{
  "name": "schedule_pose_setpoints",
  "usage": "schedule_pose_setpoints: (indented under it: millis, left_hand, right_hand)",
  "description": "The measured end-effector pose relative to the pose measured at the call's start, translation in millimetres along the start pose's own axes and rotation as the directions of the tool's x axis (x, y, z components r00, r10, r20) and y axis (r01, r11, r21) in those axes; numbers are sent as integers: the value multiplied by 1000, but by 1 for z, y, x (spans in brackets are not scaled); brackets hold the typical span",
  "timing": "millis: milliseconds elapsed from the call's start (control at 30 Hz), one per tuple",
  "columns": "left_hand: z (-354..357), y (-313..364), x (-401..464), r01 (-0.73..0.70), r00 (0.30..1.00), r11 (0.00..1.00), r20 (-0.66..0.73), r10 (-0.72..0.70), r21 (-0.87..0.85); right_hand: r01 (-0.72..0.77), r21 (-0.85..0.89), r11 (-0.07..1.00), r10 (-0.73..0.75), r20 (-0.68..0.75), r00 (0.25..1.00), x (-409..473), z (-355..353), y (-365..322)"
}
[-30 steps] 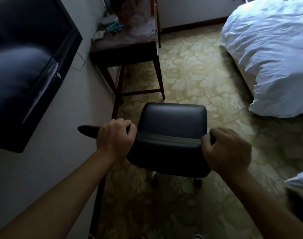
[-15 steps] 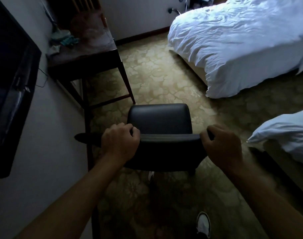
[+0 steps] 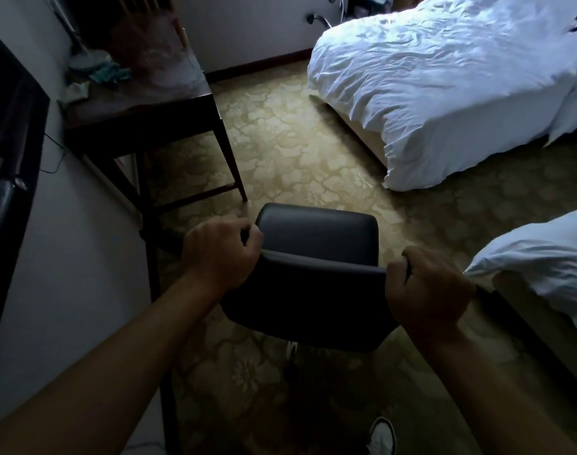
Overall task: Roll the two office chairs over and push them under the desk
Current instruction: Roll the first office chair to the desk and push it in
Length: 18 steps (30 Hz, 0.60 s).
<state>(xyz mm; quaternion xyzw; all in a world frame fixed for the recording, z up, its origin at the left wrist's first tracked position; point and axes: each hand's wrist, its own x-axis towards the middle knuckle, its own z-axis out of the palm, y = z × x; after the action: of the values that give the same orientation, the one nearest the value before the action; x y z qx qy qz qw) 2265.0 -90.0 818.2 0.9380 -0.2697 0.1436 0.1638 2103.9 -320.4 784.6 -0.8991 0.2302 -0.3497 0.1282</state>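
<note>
Chair point(image 3: 316, 254) stands on the patterned carpet point(image 3: 300, 152), near the dark desk point(image 3: 142, 110) by the wall but not yet under it. Left hand point(image 3: 219, 254) and right hand point(image 3: 428, 290) each curl over the top edge of its padded backrest — the best hold. It probably rolls lightly on casters — barely visible in the dim light — though carpet may drag.

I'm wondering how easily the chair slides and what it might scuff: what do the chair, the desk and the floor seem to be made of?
The chair looks like black leather or vinyl: smooth, with a soft sheen and rounded padded edges. The desk appears to be dark varnished wood: its top reflects light and its legs are thin and square. The floor looks like patterned beige carpet, matte with a floral design. Both hands grip the chair's backrest.
</note>
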Motion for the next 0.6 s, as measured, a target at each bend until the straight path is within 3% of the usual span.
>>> schedule_pose_setpoints:
  millis: [167, 333, 600]
  left_hand:
    - [14, 5, 40, -17, 1000, 998, -28, 15, -62]
    - [40, 23, 93, 53, 999, 997, 5, -53, -61]
    - [118, 79, 210, 196, 976, 979, -110, -190, 46]
  right_hand:
    - [-2, -6, 1000, 2, -18, 1000, 31, 19, 10]
    - [3, -43, 999, -2, 10, 1000, 79, 44, 35]
    - [58, 3, 998, -58, 34, 998, 220, 114, 127]
